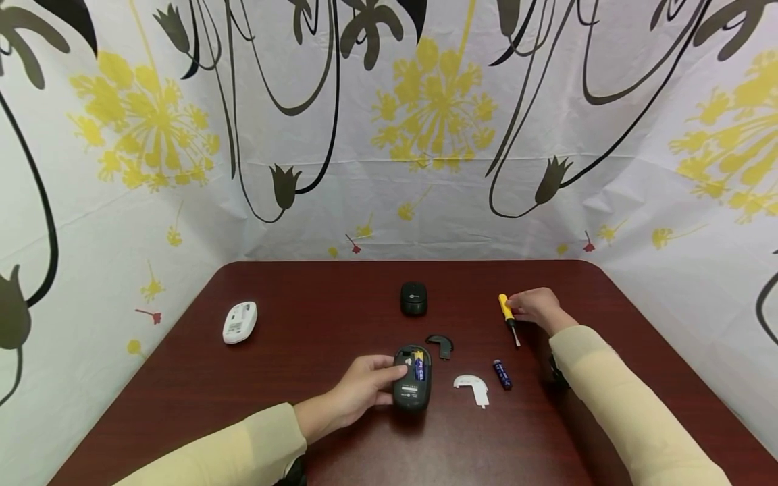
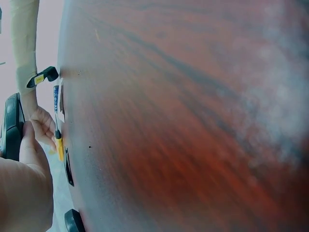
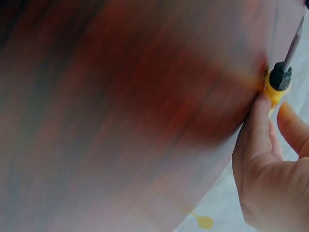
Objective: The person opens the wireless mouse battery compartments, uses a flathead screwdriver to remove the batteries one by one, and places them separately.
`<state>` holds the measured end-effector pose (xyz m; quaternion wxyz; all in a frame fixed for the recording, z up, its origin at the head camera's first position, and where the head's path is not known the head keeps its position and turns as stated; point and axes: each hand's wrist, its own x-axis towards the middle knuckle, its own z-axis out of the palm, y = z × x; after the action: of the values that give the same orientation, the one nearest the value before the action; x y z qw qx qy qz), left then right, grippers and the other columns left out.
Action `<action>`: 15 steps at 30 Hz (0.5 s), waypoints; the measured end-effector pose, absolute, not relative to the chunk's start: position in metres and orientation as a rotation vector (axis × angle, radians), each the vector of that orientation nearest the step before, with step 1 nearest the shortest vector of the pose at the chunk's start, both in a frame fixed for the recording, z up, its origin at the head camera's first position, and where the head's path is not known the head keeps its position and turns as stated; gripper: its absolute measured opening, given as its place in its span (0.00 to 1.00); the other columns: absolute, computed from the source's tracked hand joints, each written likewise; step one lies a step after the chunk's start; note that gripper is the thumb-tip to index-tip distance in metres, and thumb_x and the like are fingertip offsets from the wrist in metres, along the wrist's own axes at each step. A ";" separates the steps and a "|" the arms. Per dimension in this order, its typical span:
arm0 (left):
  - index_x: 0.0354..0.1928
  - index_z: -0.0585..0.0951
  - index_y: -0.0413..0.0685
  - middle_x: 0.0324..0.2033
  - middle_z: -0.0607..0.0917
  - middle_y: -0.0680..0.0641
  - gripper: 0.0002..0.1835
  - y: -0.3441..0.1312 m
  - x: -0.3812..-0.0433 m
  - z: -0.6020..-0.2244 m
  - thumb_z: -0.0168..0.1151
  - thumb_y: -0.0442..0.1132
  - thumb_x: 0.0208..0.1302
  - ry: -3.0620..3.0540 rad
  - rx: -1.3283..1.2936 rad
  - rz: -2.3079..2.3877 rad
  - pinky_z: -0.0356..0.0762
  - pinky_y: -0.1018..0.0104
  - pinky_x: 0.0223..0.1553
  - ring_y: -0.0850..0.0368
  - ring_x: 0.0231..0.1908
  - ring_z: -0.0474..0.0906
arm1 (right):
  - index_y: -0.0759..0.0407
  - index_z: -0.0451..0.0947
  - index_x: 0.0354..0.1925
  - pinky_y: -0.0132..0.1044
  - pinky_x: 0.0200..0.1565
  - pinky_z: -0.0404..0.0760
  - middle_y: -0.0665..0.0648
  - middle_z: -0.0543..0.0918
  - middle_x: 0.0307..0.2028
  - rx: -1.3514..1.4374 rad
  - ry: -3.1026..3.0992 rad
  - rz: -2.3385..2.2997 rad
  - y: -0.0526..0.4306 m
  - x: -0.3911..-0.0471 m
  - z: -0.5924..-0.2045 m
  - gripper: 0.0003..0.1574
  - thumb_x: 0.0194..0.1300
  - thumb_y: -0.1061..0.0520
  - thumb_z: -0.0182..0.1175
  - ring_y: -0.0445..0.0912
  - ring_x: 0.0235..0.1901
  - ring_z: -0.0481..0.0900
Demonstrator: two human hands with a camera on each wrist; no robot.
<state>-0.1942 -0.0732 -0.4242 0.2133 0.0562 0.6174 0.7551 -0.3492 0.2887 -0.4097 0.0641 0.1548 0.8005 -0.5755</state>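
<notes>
On the dark reddish-brown wood-grain table point(image 1: 340, 304), several small devices and parts lie spread out. Above it, the left hand point(image 1: 358, 388) grips a dark grey oval computer mouse point(image 1: 411, 398), thumb across the upturned underside. Its compartment holds a blue-and-gold cylindrical battery point(image 1: 419, 366) with pale lettering too small to read; lower down, a pale label and fine print are equally illegible. The right hand point(image 1: 537, 306) touches the yellow handle of a yellow-and-black screwdriver point(image 1: 506, 309) with its fingers, the thumb close by; whether it grips cannot be told.

Near the held mouse lie a curved black plastic cover point(image 1: 446, 347) and a curved white plastic cover point(image 1: 477, 388). Just right of the white one rests a dark blue cylindrical battery point(image 1: 502, 375), its light lettering unreadable. Farther back, a black rounded mouse point(image 1: 414, 298) bears a tiny pale mark. Well to the left, a white rounded mouse point(image 1: 240, 322) shows dark label print, too small to make out.
</notes>
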 end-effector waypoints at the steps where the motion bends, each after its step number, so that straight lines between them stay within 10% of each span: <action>1: 0.54 0.75 0.27 0.43 0.84 0.38 0.20 -0.073 -0.194 -0.424 0.61 0.37 0.67 1.713 0.158 2.096 0.83 0.56 0.42 0.49 0.41 0.83 | 0.79 0.71 0.57 0.43 0.45 0.83 0.69 0.75 0.51 0.465 2.401 -1.754 0.290 -0.349 -0.410 0.22 0.67 0.67 0.59 0.52 0.42 0.77; 15: 0.55 0.74 0.27 0.44 0.83 0.38 0.20 -0.074 -0.193 -0.422 0.61 0.37 0.68 1.720 0.180 2.095 0.83 0.56 0.42 0.48 0.42 0.83 | 0.78 0.68 0.60 0.42 0.45 0.83 0.59 0.81 0.40 0.422 2.299 -1.850 0.295 -0.348 -0.406 0.24 0.69 0.68 0.56 0.44 0.36 0.80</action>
<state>-0.1931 -0.0737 -0.4220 0.2109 0.0648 0.6189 0.7538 -0.3484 0.2949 -0.4059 0.0801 0.1412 0.7687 -0.6187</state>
